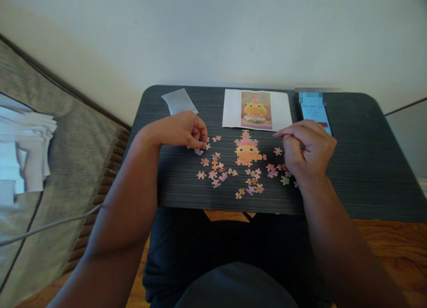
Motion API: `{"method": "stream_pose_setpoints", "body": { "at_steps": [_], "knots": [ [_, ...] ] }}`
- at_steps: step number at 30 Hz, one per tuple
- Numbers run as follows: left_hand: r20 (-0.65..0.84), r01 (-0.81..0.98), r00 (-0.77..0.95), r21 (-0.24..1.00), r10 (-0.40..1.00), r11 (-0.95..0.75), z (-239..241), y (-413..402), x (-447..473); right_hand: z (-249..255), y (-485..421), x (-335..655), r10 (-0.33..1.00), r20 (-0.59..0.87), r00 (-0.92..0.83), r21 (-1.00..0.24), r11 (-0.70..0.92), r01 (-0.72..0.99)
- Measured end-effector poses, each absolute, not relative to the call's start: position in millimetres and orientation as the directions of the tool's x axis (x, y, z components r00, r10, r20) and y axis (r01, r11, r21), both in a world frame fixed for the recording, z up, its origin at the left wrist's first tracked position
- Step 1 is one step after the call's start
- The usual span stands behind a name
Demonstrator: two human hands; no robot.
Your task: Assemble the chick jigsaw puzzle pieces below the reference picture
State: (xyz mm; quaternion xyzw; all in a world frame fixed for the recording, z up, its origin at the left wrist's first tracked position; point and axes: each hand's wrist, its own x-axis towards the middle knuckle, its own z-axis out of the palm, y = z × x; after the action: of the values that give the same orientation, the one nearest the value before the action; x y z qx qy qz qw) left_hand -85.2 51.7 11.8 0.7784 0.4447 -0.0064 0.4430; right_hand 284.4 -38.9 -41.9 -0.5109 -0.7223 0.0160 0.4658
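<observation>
Your left hand (196,132) rests with curled fingers at the loose, pink-and-orange interlocking puzzle pieces (212,175); you cannot tell whether its grip grasps one. Your right hand (308,150) extends its index finger toward the white paper sheet (231,109) with a printed yellow figure; its other fingers curl, contents not visible. The partly assembled orange-and-pink jigsaw (247,153) lies between your hands on the dark, grained, round-cornered worktop (363,166).
</observation>
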Motion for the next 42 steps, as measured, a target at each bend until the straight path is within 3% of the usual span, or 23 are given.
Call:
{"method": "stream_pose_setpoints", "body": {
  "at_steps": [7, 15, 30, 42],
  "knots": [
    [-0.249, 0.693, 0.535, 0.675, 0.807, -0.252, 11.6, 58.9, -98.0, -43.8, -37.6, 284.1, 0.730, 0.683, -0.033, -0.488, 0.490, 0.723],
    [-0.322, 0.693, 0.608, 0.662, 0.726, -0.287, 9.0, 58.6, -93.0, -44.1, -37.4, 284.6, 0.718, 0.695, -0.042, -0.489, 0.515, 0.704],
    [-0.307, 0.700, 0.588, 0.656, 0.748, -0.281, 6.2, 61.2, -99.6, -39.7, -38.4, 283.8, 0.690, 0.723, -0.023, -0.478, 0.525, 0.704],
    [-0.388, 0.733, 0.603, 0.613, 0.697, -0.293, 6.4, 61.2, -96.9, -41.0, -35.9, 282.7, 0.692, 0.721, -0.025, -0.486, 0.531, 0.694]
  ]
}}
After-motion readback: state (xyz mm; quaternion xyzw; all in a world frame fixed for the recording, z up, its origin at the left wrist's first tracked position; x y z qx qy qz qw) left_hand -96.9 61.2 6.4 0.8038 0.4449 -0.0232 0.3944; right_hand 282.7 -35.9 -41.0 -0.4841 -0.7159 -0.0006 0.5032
